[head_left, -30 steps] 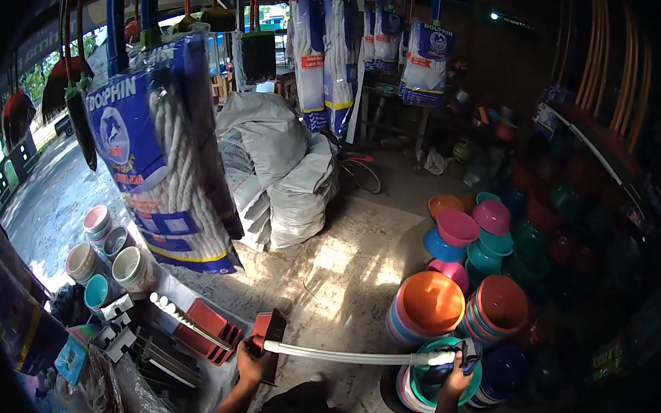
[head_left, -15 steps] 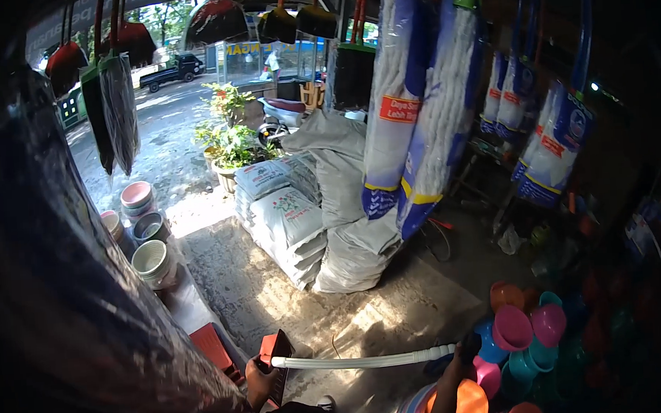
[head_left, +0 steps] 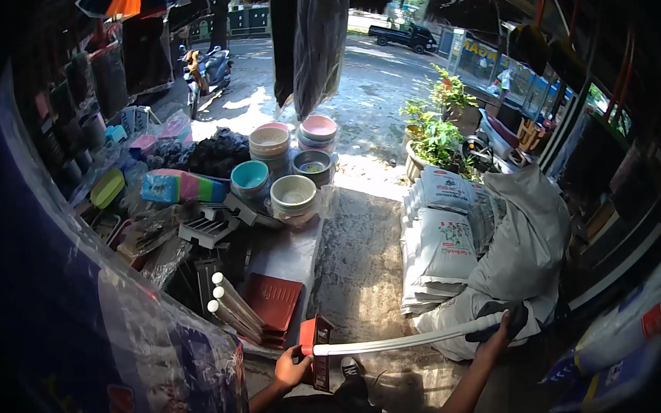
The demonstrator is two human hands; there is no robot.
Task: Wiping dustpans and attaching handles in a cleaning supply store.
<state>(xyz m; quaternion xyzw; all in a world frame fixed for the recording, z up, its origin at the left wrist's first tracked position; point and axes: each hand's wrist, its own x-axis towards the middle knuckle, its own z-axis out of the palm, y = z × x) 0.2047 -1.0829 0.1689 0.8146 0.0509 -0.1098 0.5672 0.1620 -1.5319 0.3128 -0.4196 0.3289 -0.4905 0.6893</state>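
**Red dustpan [head_left: 321,358] and white handle [head_left: 407,343] held crosswise at both ends**

The left hand [head_left: 291,368] is clamped on the dustpan's near side; the right hand [head_left: 499,332], well apart from it, is closed around the handle's far end. A dark piece [head_left: 522,319] sits at the right hand, too shadowed to identify. The handle spans the gap between the 2 hands, bowed in this view. The step in hand looks like a steady 2-handed hold; any move from here calls for both hands to shift together, keeping the handle off nearby goods.

Just beyond the left hand lie stacked red dustpans [head_left: 274,301], with 3 white-capped poles [head_left: 237,311] to their left. Farther out, past these, stand basins, a cream stack [head_left: 293,196] nearest. Ahead of the right hand and leftward are white printed sacks [head_left: 445,241]; a grey sack [head_left: 526,251] bulges directly beyond it.
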